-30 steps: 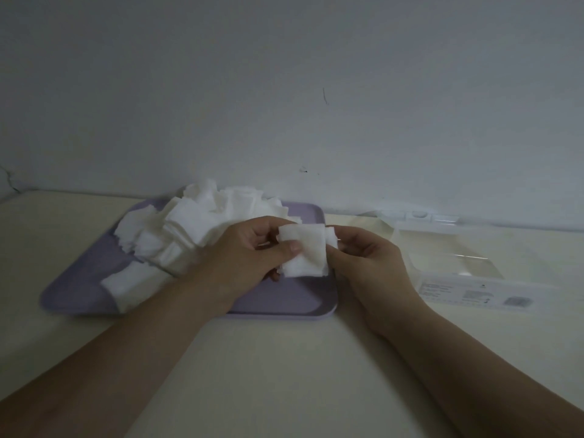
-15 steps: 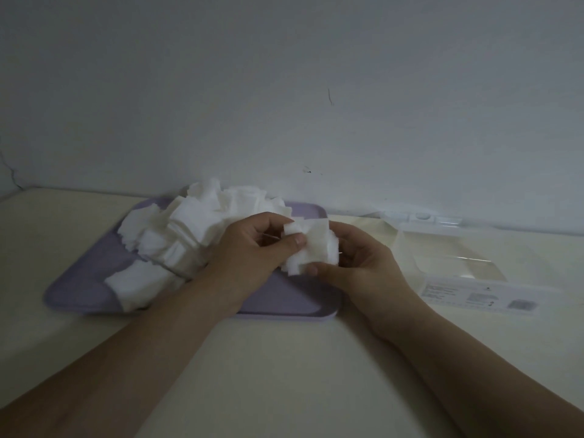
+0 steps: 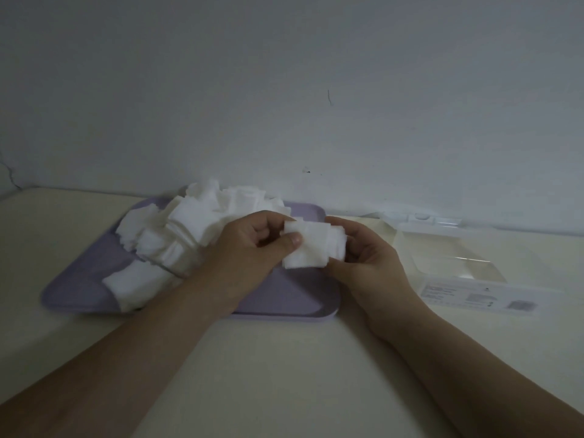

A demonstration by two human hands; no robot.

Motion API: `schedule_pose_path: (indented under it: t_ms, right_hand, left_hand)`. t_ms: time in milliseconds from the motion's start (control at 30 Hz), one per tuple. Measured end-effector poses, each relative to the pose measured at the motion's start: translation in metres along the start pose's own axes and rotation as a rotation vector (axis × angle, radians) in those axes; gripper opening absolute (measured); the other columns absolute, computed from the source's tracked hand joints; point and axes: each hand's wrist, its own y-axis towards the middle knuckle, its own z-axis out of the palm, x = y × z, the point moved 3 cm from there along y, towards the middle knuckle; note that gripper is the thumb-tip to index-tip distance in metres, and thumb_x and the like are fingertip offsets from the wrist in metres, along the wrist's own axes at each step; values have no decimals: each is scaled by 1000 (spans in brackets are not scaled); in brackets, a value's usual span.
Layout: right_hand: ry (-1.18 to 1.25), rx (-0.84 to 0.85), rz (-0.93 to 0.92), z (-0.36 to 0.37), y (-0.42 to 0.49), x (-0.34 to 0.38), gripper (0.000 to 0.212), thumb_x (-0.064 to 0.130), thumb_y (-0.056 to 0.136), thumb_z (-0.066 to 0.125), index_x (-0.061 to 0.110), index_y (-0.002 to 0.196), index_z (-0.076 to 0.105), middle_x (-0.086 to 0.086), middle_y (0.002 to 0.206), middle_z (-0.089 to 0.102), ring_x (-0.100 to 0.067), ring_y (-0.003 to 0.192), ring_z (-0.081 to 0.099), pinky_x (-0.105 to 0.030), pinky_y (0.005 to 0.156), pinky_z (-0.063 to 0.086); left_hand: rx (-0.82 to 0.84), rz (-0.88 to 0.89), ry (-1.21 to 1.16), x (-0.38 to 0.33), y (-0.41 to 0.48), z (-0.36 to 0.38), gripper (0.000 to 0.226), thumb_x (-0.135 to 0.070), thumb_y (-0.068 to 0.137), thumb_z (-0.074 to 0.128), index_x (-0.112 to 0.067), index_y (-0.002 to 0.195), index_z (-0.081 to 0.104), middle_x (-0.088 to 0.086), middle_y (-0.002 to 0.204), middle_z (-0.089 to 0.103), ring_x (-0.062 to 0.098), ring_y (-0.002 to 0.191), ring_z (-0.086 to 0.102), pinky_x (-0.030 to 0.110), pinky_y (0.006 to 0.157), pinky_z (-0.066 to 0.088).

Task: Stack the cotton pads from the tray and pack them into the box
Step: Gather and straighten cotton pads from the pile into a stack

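You are holding a small stack of cotton pads (image 3: 311, 245) between both hands, just above the right half of the lilac tray (image 3: 294, 298). Your left hand (image 3: 249, 248) is pinching the stack from its left side, thumb pressing across the front face and the other fingers curling behind it. Your right hand (image 3: 366, 254) is cupping the stack from the right and from underneath, fingers closing around its edge (the pads in it are sitting unevenly, with corners sticking out at the right). Both forearms are reaching in from the near edge of the pale surface (image 3: 284, 374).

The loose heap of cotton pads (image 3: 196, 222) is lying on the left and far part of the tray, piled without order, with one clump (image 3: 132, 284) trailing toward the tray's near left corner. Your left wrist is passing just over the heap's near edge.

The clear box (image 3: 467, 273) is sitting on the surface to the right of the tray, near it but not touching, with its lid (image 3: 426, 221) standing open toward the wall (image 3: 284, 90) and a printed label (image 3: 474, 295) facing you on its near side. Whether any pads are lying inside it is hard to tell in this dim light.
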Motion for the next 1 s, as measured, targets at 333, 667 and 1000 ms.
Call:
schedule_pose_path:
  t_ms: [333, 667, 1000]
  right_hand:
    - [-50, 40, -21, 2, -2, 2, 56, -18, 81, 71, 17, 126, 67, -5, 111, 78, -24, 105, 74, -36, 91, 59]
    - [-91, 64, -20, 5, -2, 0, 60, -6, 76, 84, 22, 126, 66, -9, 113, 77, -31, 106, 73, -51, 98, 57]
    - [-118, -58, -27, 1, 3, -6, 60, 8, 68, 76, 28, 123, 67, -7, 111, 77, -32, 104, 73, -58, 97, 56]
  left_hand:
    - [-32, 42, 20, -7, -4, 3, 13, 0, 90, 73, -6, 101, 71, 3, 86, 74, -2, 59, 61, 10, 57, 46]
    - [-65, 94, 162, -7, -4, 4, 14, -11, 88, 79, -24, 86, 74, -2, 78, 73, 5, 69, 62, 17, 60, 50]
    - [-149, 13, -92, -9, 0, -7, 7, -8, 91, 73, -13, 86, 73, 3, 63, 64, 10, 53, 52, 18, 46, 38]
